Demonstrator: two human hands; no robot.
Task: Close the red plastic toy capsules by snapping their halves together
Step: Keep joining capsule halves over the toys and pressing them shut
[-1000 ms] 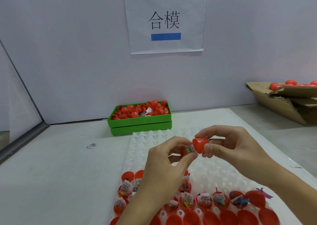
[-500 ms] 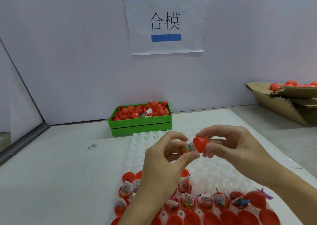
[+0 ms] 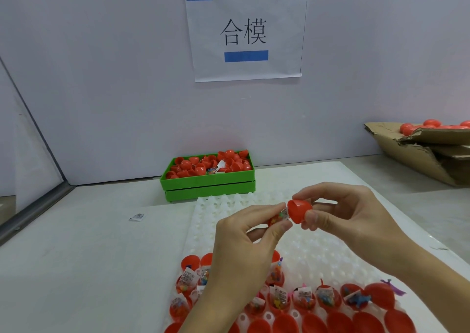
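From the head camera, both hands are up over the white dimpled tray, working one capsule between them. The right hand pinches the red cap half between thumb below and forefinger above, its open mouth turned toward the left. The left hand curls its thumb and fingers round the filled half, which is mostly hidden behind the fingertips; only a paper slip and bits of coloured toy poke out. The cap's rim sits right at that filling, the two halves meeting but not visibly seated.

Below the wrists, rows of open red halves stand in the tray's near pockets, each stuffed with a toy and a label. At the back wall, a green crate holds loose red shells. Far right, a torn cardboard box carries more red capsules. A small paper scrap lies on the table, left. The cap is glossy, plain red.
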